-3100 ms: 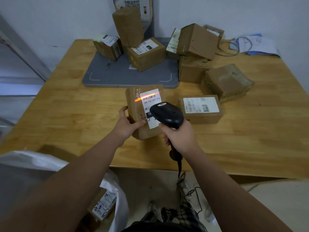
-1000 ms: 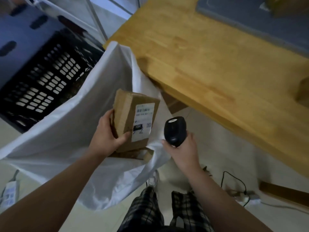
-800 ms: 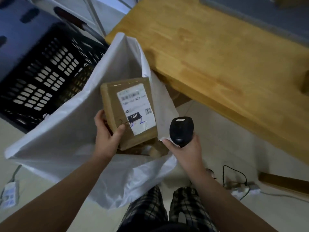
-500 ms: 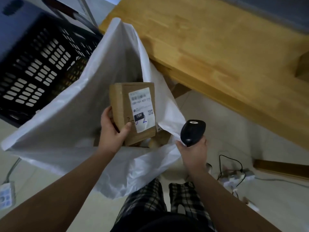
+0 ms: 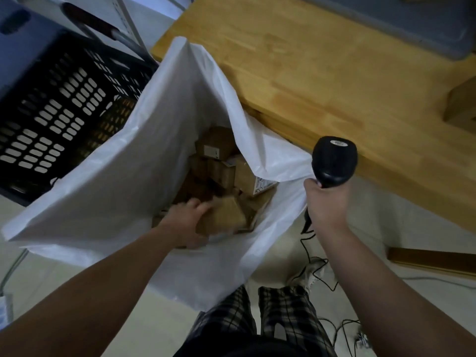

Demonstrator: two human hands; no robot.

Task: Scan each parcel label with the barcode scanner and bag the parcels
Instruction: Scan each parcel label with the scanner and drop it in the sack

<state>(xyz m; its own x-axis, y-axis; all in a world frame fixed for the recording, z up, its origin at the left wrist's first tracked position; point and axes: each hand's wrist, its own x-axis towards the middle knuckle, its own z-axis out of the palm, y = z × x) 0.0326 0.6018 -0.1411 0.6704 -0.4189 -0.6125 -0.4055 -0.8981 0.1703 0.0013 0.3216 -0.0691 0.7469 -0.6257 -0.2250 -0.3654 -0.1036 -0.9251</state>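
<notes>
A big white bag (image 5: 123,181) stands open on the floor beside the wooden table (image 5: 322,81). My left hand (image 5: 185,220) reaches down inside the bag, fingers still on a brown cardboard parcel (image 5: 224,215) that lies blurred on top of several other brown parcels (image 5: 219,148). My right hand (image 5: 324,204) grips the black barcode scanner (image 5: 334,161) upright and also pinches the bag's right rim, pulling it open. The scanner's cable hangs down to the floor.
A black perforated plastic crate (image 5: 59,109) stands left of the bag. A grey mat (image 5: 401,19) lies on the table top. One parcel corner (image 5: 461,104) shows at the right edge. Cables (image 5: 316,258) trail on the floor by my legs.
After scanning at the table, I turned to the bag. In the last second my left hand lowered the labelled parcel from above the rim down into the bag.
</notes>
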